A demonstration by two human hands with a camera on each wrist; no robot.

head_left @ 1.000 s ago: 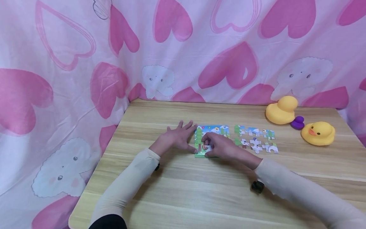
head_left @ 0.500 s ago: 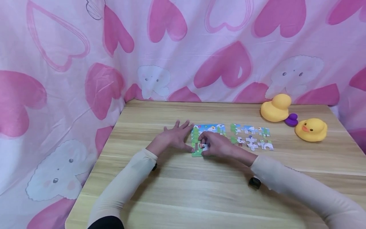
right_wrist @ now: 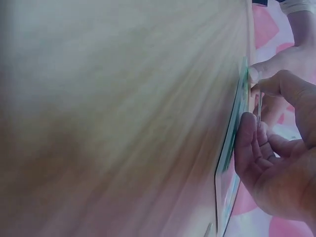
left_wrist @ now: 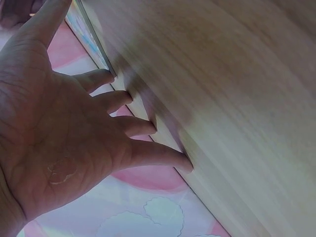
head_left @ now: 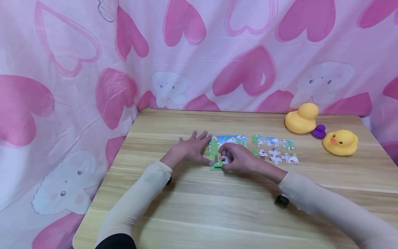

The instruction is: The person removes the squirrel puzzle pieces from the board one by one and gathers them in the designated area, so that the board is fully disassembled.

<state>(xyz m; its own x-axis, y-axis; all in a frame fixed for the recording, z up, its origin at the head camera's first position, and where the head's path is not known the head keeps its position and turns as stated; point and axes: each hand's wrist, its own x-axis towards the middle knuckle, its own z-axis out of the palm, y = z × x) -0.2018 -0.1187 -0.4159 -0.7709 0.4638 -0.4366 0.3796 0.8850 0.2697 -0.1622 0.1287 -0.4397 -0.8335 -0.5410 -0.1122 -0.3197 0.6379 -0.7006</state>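
Note:
A colourful jigsaw puzzle board (head_left: 214, 147) with trees and sky lies flat at mid-table in the head view. My right hand (head_left: 237, 157) is over its lower part and pinches a thin puzzle piece (right_wrist: 259, 106) between thumb and fingers, seen edge-on in the right wrist view. Part of the board is hidden under that hand. My left hand (head_left: 192, 148) rests at the board's left edge, fingers spread and thumb near the lower left corner. In the left wrist view its fingertips (left_wrist: 185, 165) touch the wooden surface.
Several loose puzzle pieces (head_left: 275, 155) lie in two rows right of the board. Two yellow rubber ducks (head_left: 300, 121) and a small purple duck (head_left: 319, 131) stand at the back right of the wooden table (head_left: 199, 207). A pink heart-patterned curtain (head_left: 196, 62) hangs behind.
The head view has shifted slightly. A green part of the piece now shows at my right fingertips by the board's lower left, and that hand has moved slightly right. My left hand stays put.

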